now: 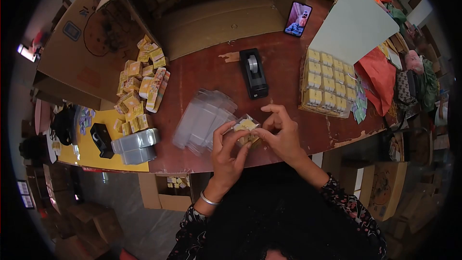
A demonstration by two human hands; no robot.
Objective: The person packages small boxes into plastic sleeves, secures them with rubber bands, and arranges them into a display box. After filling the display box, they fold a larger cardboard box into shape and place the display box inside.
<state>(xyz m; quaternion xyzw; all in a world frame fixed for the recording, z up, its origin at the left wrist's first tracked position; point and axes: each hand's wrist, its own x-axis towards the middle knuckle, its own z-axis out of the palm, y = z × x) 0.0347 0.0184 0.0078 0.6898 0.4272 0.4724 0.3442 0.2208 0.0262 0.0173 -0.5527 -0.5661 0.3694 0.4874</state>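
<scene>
Between both hands, close to the table's front edge, is a small clear plastic box (247, 123) with yellow-and-white contents. My left hand (228, 150) wraps its fingers around the box's left side and underside. At the right, my right hand (280, 136) touches the box's edge with its thumb, its index finger raised and curved away from it. Flat clear plastic sleeves (202, 120) lie in a loose pile just left of my hands. A black tape dispenser (253, 74) with a roll in it stands beyond them.
Small yellow packs (132, 84) are heaped at left beside a large cardboard box (216, 24). A tray of filled clear boxes (327, 84) stands at right. A lit phone (298, 18) leans at the back. Another tape dispenser (102, 140) and folded plastic (135, 146) lie front left.
</scene>
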